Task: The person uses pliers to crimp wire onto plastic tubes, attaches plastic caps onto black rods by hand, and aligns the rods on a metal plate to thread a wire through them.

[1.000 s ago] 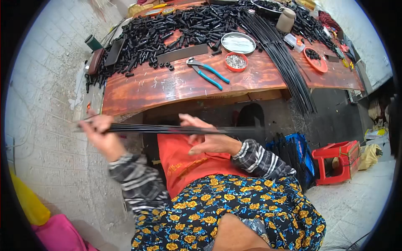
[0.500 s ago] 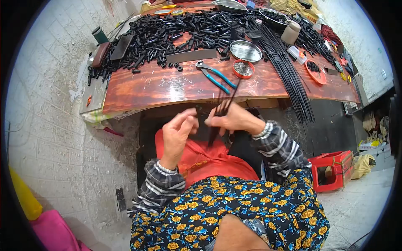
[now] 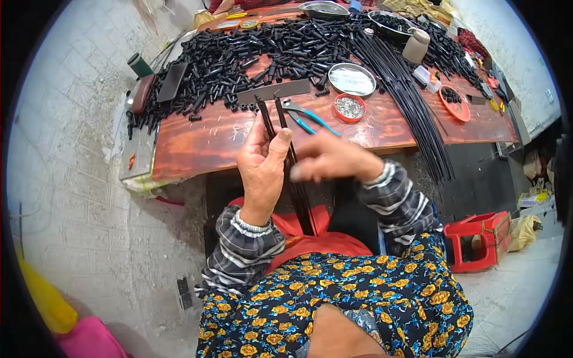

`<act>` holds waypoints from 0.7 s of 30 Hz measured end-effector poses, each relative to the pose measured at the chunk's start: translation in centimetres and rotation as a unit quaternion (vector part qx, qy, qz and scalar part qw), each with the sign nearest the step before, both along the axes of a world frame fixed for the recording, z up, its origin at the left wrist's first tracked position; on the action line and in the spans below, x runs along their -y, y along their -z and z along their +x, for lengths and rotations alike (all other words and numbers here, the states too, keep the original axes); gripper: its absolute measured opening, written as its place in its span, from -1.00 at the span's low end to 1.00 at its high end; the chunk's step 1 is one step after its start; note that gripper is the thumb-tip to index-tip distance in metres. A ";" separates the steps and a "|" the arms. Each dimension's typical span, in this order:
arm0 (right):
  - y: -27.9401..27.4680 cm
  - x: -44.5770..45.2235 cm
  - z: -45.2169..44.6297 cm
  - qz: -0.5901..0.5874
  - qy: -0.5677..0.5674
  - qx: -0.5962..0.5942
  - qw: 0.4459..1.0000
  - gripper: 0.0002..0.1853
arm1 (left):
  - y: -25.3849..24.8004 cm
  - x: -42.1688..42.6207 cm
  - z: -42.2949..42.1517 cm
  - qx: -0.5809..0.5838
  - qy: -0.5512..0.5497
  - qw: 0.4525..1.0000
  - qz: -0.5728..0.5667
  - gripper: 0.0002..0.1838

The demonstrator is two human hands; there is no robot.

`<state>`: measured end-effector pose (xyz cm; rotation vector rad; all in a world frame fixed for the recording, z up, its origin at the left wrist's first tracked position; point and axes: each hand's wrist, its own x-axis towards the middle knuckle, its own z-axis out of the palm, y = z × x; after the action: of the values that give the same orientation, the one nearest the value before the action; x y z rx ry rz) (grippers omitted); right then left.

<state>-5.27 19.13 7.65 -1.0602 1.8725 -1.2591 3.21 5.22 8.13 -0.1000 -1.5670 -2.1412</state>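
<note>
- A slim bundle of thin black rods (image 3: 303, 209) stands tilted before me, its upper ends parted.
- My left grip (image 3: 262, 167) clasps it, probably to keep the rods together; my right grip (image 3: 337, 158) is blurred just beside, so I cannot tell whether it holds anything.
- On the reddish-brown wooden surface (image 3: 197, 143), a round silver metal dish (image 3: 374, 83) holds pale slender strips (image 3: 352, 79); a round red tray (image 3: 350, 121), small silvery bits (image 3: 350, 107); an orange oval plate (image 3: 461, 113), little black pieces (image 3: 450, 95).

Thin black rods (image 3: 304, 209), held tilted in my left hand (image 3: 261, 164), bar my right hand (image 3: 334, 158) leftward. I can pass over the front-left strip of reddish wooden tabletop (image 3: 200, 146); behind it, heaped short black cylinders (image 3: 209, 77) block me. Blue-handled metal pliers (image 3: 322, 122) lie beyond my right hand.
</note>
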 end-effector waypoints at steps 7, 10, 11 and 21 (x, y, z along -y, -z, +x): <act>-3.6 1.5 -2.5 -0.241 0.127 0.149 0.951 -0.78 | 0.0 -0.5 -1.6 0.010 0.051 0.997 -0.053 -0.58; -2.7 1.9 -2.8 -0.275 0.135 0.197 0.931 -0.84 | 0.1 -0.1 -1.8 0.032 0.017 0.988 -0.153 -0.65; -2.2 2.1 -2.9 -0.294 0.142 0.200 0.924 -0.85 | 0.2 0.0 -1.9 0.024 0.005 0.988 -0.153 -0.67; -2.6 2.8 -2.7 -0.292 0.121 0.196 0.928 -0.80 | -3.5 3.5 -3.8 0.143 0.164 0.975 0.047 -0.68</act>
<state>-7.98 16.32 10.27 -0.7777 1.3741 -2.0869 -0.56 1.73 11.62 -0.0195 -1.7002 -2.5803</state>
